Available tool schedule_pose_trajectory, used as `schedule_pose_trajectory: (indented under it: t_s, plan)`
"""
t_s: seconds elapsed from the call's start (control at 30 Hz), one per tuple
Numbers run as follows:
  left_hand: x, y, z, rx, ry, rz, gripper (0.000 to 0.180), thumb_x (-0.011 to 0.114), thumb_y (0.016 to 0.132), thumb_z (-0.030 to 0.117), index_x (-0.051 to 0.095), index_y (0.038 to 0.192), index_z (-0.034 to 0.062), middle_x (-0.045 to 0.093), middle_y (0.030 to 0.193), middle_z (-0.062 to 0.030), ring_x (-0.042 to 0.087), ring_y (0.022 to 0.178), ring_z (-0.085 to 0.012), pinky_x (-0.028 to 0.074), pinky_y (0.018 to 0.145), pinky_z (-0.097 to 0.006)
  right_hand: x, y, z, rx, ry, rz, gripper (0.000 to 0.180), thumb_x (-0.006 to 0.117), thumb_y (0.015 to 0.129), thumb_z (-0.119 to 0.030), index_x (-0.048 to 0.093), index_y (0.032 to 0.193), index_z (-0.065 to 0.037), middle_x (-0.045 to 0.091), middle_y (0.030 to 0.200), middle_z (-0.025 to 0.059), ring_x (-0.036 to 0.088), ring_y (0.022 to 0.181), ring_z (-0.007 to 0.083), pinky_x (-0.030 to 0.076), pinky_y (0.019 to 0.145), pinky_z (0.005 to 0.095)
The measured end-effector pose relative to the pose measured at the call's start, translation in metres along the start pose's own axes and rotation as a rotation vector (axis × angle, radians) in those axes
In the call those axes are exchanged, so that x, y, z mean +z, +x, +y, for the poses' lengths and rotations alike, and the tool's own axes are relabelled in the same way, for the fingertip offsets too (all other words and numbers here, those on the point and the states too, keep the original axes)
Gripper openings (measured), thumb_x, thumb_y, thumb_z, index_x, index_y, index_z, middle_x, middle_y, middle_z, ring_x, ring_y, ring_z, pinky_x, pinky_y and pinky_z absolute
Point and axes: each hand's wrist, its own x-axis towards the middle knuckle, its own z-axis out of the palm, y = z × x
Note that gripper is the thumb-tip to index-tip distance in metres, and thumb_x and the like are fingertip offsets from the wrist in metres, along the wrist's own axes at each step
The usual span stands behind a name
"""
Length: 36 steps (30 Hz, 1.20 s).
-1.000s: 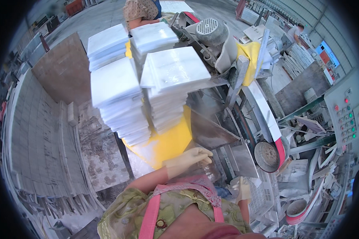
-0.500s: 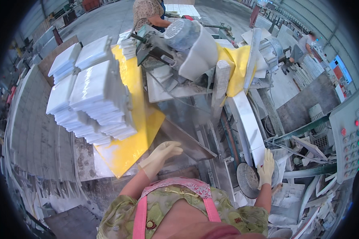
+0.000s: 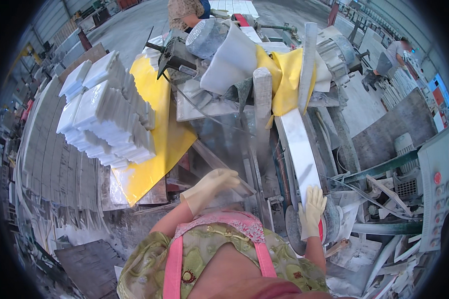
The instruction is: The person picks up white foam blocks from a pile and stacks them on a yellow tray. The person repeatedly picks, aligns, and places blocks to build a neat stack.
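In the head view, the gloved right hand (image 3: 312,212) has moved over from near the body and now lies flat, fingers open, on the near end of the long white marble strip (image 3: 299,154) on the cutting machine's bed, feeding it; the gloved left hand (image 3: 209,188), loosely open and empty, hovers beside the yellow sheet (image 3: 154,149) under stacked white tiles (image 3: 107,114).

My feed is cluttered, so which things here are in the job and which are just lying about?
In hand:
right hand on the white strip
round wheel beneath it
left hand by the metal bed

Lying about:
tile stacks
yellow sheet
control panel
offcuts
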Motion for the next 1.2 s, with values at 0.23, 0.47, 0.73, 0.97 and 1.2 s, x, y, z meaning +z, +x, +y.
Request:
schedule_pose_trajectory:
  t_s: [0.23,0.47,0.73,0.97,1.2]
  plan:
    - [0.003,-0.004,0.002,0.016,0.029,0.050,0.052,0.062,0.101,0.037,0.055,0.134,-0.0027,0.067,0.121,-0.0131,0.064,0.116,-0.0208,0.046,0.105,-0.033,-0.028,-0.028,0.041,-0.140,0.121,-0.280,0.099,0.082,0.073,-0.029,0.033,0.157,-0.006,0.026,0.164,0.0202,0.020,0.153,0.0383,0.013,0.124,0.0551]
    - [-0.005,-0.005,-0.009,0.005,0.026,-0.003,0.053,0.063,0.100,0.039,0.056,0.133,-0.0028,0.066,0.121,-0.0146,0.064,0.117,-0.0220,0.046,0.106,-0.034,-0.002,-0.024,0.015,-0.024,-0.100,-0.037,0.087,0.075,0.082,-0.028,0.035,0.157,-0.014,0.033,0.161,0.0158,0.029,0.149,0.0344,0.020,0.122,0.0557]
    - [-0.005,0.005,-0.005,0.000,0.031,-0.007,0.051,0.062,0.101,0.038,0.057,0.131,-0.0024,0.066,0.119,-0.0141,0.064,0.116,-0.0205,0.046,0.105,-0.033,-0.002,-0.019,0.027,-0.124,-0.084,0.174,0.066,0.065,0.090,-0.023,0.044,0.150,-0.004,0.049,0.150,0.0177,0.045,0.140,0.0324,0.027,0.121,0.0543]
    - [-0.015,-0.009,-0.005,-0.022,0.047,0.029,0.051,0.060,0.101,0.036,0.055,0.134,-0.0029,0.066,0.122,-0.0136,0.064,0.117,-0.0198,0.045,0.105,-0.032,-0.001,0.022,0.013,-0.263,-0.198,0.053,0.077,0.070,0.085,-0.022,0.039,0.151,0.001,0.046,0.152,0.0187,0.040,0.144,0.0311,0.025,0.123,0.0525]
    - [-0.025,-0.031,-0.012,-0.005,-0.014,0.161,0.051,0.060,0.100,0.037,0.056,0.134,-0.0009,0.067,0.123,-0.0122,0.063,0.118,-0.0193,0.043,0.105,-0.032,0.011,0.054,0.005,-0.241,-0.379,0.052,0.093,0.076,0.077,-0.024,0.031,0.155,0.001,0.037,0.158,0.0202,0.032,0.150,0.0319,0.019,0.125,0.0493]
